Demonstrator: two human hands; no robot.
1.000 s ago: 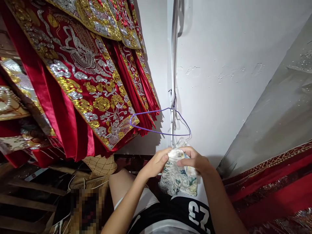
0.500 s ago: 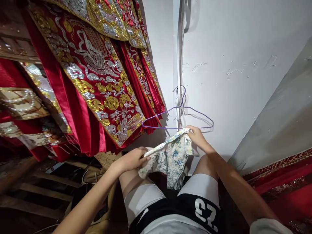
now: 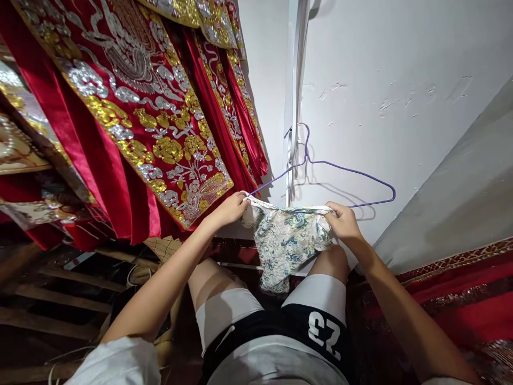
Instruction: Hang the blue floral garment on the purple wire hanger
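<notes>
Left hand [image 3: 229, 208] and right hand [image 3: 341, 222] each grip floral cloth [image 3: 286, 240], stretched taut just below purple wire hanger [image 3: 340, 170] on wall.

Both hands hold a small floral-patterned garment [image 3: 286, 238] stretched out by its top edge: the left hand [image 3: 230, 208] pinches one end, the right hand [image 3: 342, 222] grips the other. Just above it, a purple wire hanger [image 3: 344, 170] hangs by its hook against the white wall [image 3: 380, 80]. Red robes with gold and silver embroidery [image 3: 152, 123] hang to the left. Below are the person's knees and black shorts [image 3: 288, 331].
</notes>
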